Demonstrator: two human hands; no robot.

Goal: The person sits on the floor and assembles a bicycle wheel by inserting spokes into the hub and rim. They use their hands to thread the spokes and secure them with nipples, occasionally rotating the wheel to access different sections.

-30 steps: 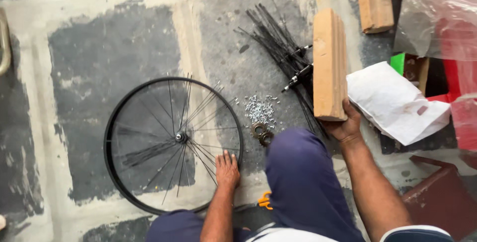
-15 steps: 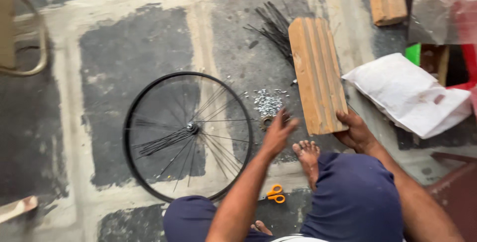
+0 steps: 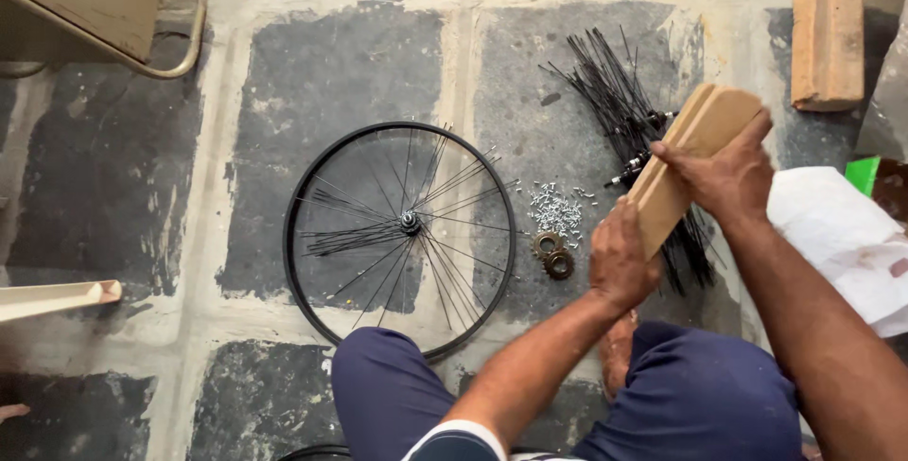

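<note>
I hold a flat wooden board [image 3: 689, 154] tilted above the floor with both hands. My left hand [image 3: 619, 258] grips its near end and my right hand [image 3: 724, 173] grips its far end. Under the board lies a bundle of black spokes [image 3: 610, 92]. A black bicycle wheel rim [image 3: 301, 201] with loose spokes and a hub [image 3: 409, 223] lies flat on the stone floor to the left. Between the wheel and my hands sit a pile of small silver nipples [image 3: 556, 208] and two rusty rings [image 3: 553, 255].
A second wooden block [image 3: 828, 35] lies at the top right. White crumpled paper [image 3: 837, 234] and a green object [image 3: 863, 175] are on the right. A metal chair frame [image 3: 184, 40] stands top left, a pale strip [image 3: 57, 298] at the left edge. My blue-trousered legs [image 3: 700, 395] fill the bottom.
My left hand left the wheel and took the near end of the board. Both hands lifted the board off the floor and tilted it. The camera view shifted left.
</note>
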